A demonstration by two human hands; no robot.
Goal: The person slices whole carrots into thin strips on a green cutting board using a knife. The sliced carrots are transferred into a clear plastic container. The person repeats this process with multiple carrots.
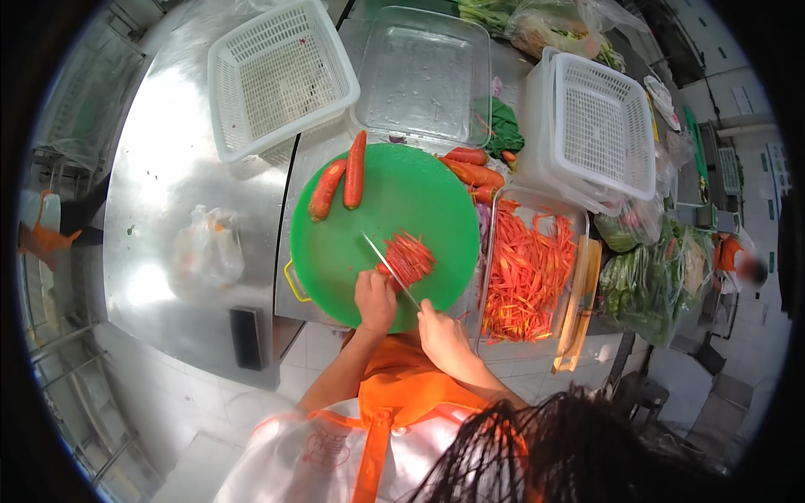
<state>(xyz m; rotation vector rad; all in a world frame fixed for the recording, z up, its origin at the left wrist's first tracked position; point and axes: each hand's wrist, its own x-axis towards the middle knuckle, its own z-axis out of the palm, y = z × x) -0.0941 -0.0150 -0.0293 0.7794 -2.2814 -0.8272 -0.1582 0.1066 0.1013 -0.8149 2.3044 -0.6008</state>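
Observation:
On a round green cutting board (402, 188), my right hand (442, 336) is closed around the handle of a kitchen knife (385, 261), its blade slanting up to the left. My left hand (375, 300) presses on a piece of carrot just left of the blade; the fingers hide most of it. Right of the blade lies a small heap of carrot strips (410, 256). Two whole carrots (355, 171) lie at the board's upper left. Beside the board at the right stands a clear plastic tub (585, 220) filled with carrot strips (528, 276).
Behind the board are a white basket (223, 141), a clear tub (421, 75) and stacked white baskets (544, 126). More carrots (471, 170) touch its upper right. A plastic bag (209, 251) and a black object (246, 338) lie left. Bagged greens (654, 270) lie right. Other people are at both sides.

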